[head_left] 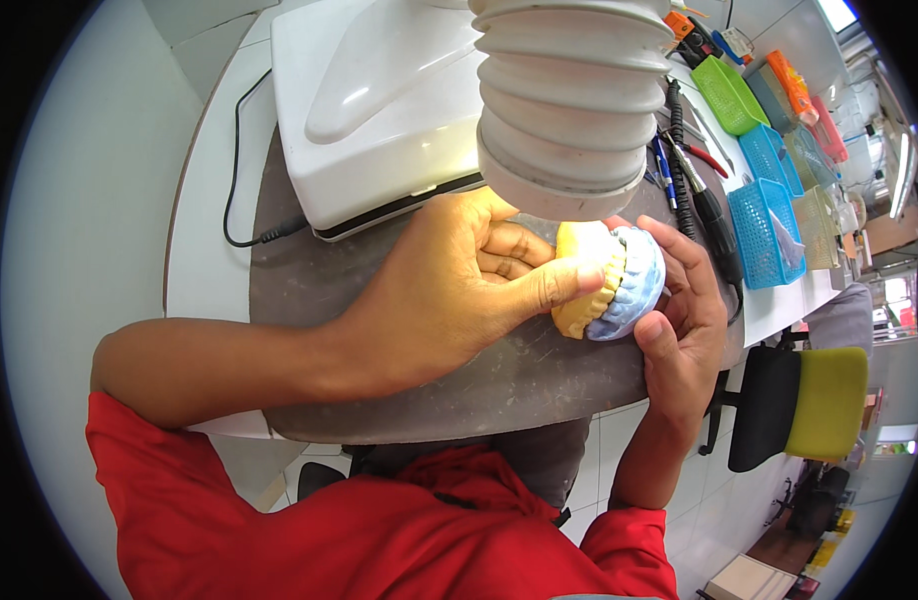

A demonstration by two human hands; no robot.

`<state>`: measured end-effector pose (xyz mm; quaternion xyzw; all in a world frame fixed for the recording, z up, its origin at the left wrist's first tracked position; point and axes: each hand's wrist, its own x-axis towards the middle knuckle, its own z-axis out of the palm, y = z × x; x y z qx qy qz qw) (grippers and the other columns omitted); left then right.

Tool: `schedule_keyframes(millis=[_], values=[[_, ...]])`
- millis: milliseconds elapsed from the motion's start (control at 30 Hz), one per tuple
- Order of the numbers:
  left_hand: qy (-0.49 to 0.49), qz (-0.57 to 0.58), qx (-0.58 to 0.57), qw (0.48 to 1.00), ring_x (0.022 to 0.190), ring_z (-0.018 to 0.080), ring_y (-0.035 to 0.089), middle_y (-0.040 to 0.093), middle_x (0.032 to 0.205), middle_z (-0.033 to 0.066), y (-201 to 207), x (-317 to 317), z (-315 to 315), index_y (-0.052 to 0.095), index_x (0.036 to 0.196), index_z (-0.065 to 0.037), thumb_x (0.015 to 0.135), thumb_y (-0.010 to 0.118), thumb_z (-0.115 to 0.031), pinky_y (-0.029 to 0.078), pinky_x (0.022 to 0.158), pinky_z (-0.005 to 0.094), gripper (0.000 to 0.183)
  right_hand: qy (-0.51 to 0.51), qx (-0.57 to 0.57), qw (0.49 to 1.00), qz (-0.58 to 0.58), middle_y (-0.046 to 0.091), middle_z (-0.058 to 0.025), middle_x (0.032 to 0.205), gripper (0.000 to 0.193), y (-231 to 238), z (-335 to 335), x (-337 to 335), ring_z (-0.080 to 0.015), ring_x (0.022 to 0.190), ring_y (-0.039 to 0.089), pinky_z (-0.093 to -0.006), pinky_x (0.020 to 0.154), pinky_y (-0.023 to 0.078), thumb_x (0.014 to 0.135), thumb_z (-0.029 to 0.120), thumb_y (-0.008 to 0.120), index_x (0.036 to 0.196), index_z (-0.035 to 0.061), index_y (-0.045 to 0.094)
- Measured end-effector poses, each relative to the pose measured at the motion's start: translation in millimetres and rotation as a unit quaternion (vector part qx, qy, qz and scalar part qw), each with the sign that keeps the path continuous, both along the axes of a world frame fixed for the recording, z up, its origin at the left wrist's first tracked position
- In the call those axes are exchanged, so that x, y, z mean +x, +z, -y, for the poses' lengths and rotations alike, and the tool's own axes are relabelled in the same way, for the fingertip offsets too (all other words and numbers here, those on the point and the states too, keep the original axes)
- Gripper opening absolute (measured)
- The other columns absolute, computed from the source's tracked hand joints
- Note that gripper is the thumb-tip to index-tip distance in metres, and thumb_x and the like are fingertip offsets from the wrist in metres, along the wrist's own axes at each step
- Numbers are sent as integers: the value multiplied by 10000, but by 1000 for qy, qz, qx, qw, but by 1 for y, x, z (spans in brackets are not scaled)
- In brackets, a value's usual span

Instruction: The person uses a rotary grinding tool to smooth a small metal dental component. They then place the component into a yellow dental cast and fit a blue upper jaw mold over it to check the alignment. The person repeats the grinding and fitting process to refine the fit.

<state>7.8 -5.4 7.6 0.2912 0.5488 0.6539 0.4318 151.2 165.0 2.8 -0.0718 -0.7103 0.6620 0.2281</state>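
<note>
Two plaster dental models are held together between my hands, their tooth rows meeting. My left hand (479, 265) is closed on the yellow dental model (575, 310), its thumb pressing near the teeth and its other fingers partly hidden behind. My right hand (687, 320) curls round the blue dental model (631, 290) from the right, thumb at the lower side and fingertips over the top. Both models are above the grey work mat (499, 380), just below the mouth of a ribbed white suction hose (569, 150).
A white machine (379, 110) with a black cord (235, 170) stands behind my left hand. To the right lie a black handpiece (714, 225), a blue pen (663, 170) and red-handled pliers (707, 160). Blue baskets (757, 235) and a green basket (724, 95) line the bench. A chair (824, 405) stands at right.
</note>
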Motion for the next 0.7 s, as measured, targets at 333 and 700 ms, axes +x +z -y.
schedule_keyframes(millis=[333,700], values=[[-3,-27,-3,1000,959,170,682,703,1031,156,-2,-2,-1,474,1333,83,927,708,-162,557,853,295,528,5,2,1000,-7,537,-265,1361,801,-2,0,1,-258,1144,625,-335,909,558,780,303,851,1374,-63,457],[-11,14,40,999,983,170,673,690,1074,157,0,-1,-2,533,1228,94,927,696,-116,559,857,292,402,-5,27,999,-36,490,-253,1419,765,-2,-1,3,-288,1186,612,-367,982,518,769,185,830,1395,-54,461]])
